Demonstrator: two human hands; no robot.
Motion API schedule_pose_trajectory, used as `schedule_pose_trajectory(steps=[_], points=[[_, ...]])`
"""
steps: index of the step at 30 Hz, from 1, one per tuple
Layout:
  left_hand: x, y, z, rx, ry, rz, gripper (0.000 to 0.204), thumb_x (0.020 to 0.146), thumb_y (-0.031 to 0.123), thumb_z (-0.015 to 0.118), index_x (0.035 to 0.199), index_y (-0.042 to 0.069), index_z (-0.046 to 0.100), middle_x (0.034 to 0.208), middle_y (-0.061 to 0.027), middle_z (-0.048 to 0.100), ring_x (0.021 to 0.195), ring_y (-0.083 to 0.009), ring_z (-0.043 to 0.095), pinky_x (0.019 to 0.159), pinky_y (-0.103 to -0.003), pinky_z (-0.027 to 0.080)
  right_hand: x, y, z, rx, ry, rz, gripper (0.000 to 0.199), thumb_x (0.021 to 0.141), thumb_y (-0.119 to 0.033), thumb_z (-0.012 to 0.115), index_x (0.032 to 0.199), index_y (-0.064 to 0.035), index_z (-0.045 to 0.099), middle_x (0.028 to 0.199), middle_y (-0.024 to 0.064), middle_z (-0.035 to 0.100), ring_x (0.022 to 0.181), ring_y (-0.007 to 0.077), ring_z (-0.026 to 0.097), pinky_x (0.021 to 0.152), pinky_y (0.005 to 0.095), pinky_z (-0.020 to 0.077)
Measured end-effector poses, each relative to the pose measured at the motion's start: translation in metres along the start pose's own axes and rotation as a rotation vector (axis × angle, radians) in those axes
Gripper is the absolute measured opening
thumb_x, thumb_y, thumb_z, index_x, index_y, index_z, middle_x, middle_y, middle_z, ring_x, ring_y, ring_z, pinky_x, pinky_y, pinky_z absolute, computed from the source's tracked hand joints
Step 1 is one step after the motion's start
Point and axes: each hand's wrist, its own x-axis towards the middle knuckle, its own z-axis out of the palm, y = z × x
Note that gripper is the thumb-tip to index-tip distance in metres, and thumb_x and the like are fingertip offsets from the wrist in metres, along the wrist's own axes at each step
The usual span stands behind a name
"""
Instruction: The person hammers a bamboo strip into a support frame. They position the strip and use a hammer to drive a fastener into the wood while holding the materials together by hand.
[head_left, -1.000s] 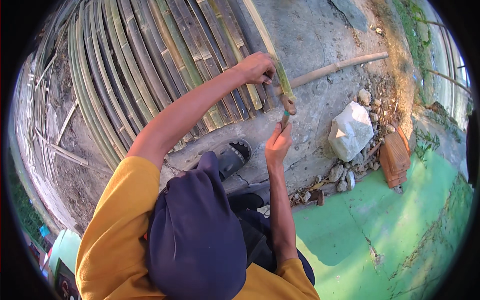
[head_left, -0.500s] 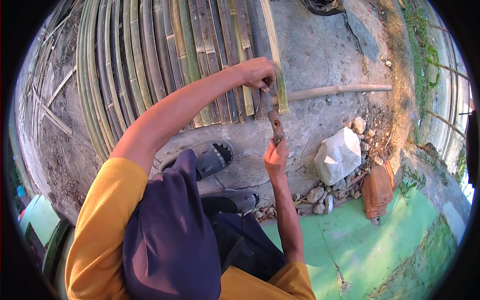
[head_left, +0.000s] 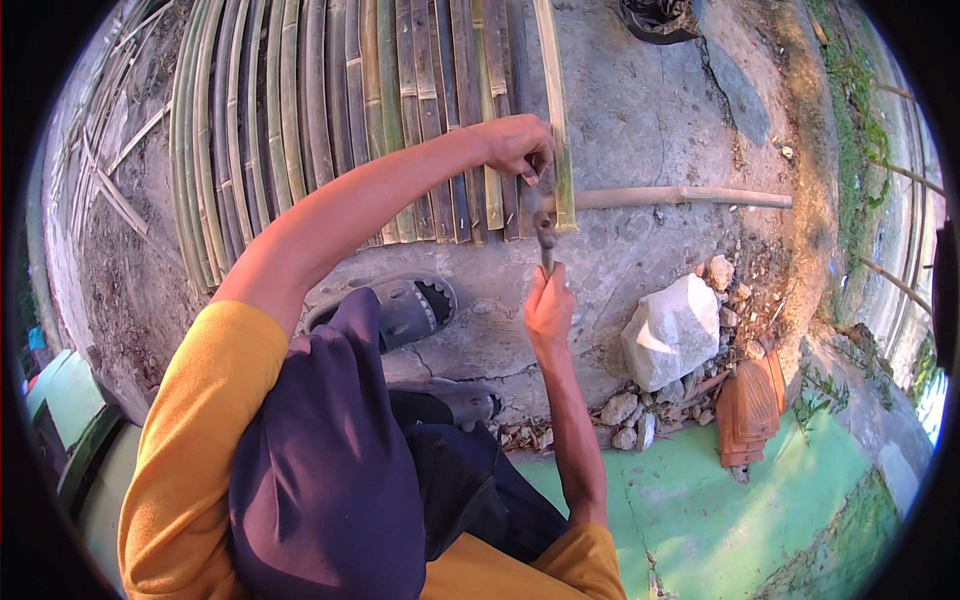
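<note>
My right hand [head_left: 549, 305] is closed around the handle of a hammer [head_left: 545, 229], whose blurred head is just beside the end of a pale bamboo strip [head_left: 556, 110]. A bamboo pole [head_left: 690, 196] lies crosswise under that strip and sticks out to the right. My left hand [head_left: 522, 148] is above the last dark strips of the row, its fingers pinched together pointing down near the pole. Whatever they hold, if anything, is too small to make out. A row of split bamboo strips [head_left: 320, 100] lies side by side to the left.
My feet are in grey clogs [head_left: 415, 312] close to the strips' near ends. A big white rock [head_left: 672, 332], rubble [head_left: 625, 410] and stacked orange tiles [head_left: 750, 412] lie at right, beside a green-painted floor [head_left: 700, 510]. A black bag [head_left: 660, 18] is at the far edge.
The hammer head has swung a little up and left, closer to the pole and my left hand. My left hand stays nearly in place, while the whole view has shifted slightly.
</note>
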Motion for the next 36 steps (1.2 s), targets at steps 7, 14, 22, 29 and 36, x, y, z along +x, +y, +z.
schedule_pose_trajectory(steps=[7,14,22,29,36], points=[[-0.002,0.007,-0.002,0.01,-0.011,-0.055,0.015,0.069,0.012,0.089,0.076,0.007,0.078,0.084,-0.0052,0.073,0.093,-0.0292,0.067,0.085,-0.042,0.053,-0.001,-0.036,-0.042,0.381,0.218,0.018,0.018,0.106,-0.018,0.059,0.107,-0.0013,0.053,0.072,0.0267,0.062,0.067,0.0521,0.064,0.057,0.0509,0.0483],[-0.004,0.007,-0.003,0.008,0.016,-0.01,0.015,0.068,0.013,0.089,0.077,0.007,0.078,0.082,-0.0053,0.072,0.091,-0.0289,0.066,0.084,-0.042,0.053,-0.004,-0.013,-0.011,0.031,-0.043,0.104,0.02,0.107,-0.019,0.057,0.115,-0.0012,0.051,0.077,0.029,0.066,0.073,0.0543,0.065,0.059,0.057,0.0482],[0.004,0.005,-0.007,-0.027,-0.016,-0.034,0.016,0.069,0.014,0.089,0.077,0.006,0.078,0.081,-0.0066,0.072,0.088,-0.0298,0.066,0.081,-0.041,0.052,-0.002,-0.005,-0.003,0.01,0.027,0.048,0.017,0.105,-0.014,0.06,0.114,-0.0015,0.054,0.071,0.0253,0.066,0.065,0.0497,0.066,0.054,0.0533,0.0485],[-0.001,0.005,-0.002,0.0,0.022,-0.045,0.015,0.069,0.015,0.089,0.076,0.007,0.078,0.079,-0.0053,0.07,0.087,-0.028,0.065,0.08,-0.042,0.052,-0.015,-0.024,-0.022,0.26,0.261,-0.128,0.021,0.104,-0.015,0.062,0.114,0.0016,0.055,0.072,0.0257,0.067,0.066,0.0493,0.067,0.055,0.0537,0.048],[0.0,0.002,-0.002,0.024,0.032,0.027,0.017,0.068,0.016,0.09,0.076,0.007,0.078,0.078,-0.0053,0.07,0.087,-0.0284,0.065,0.08,-0.042,0.052,-0.007,-0.01,0.005,0.245,0.235,0.019,0.022,0.106,-0.015,0.057,0.118,0.0024,0.052,0.074,0.0282,0.066,0.073,0.0513,0.067,0.057,0.0564,0.0467]])
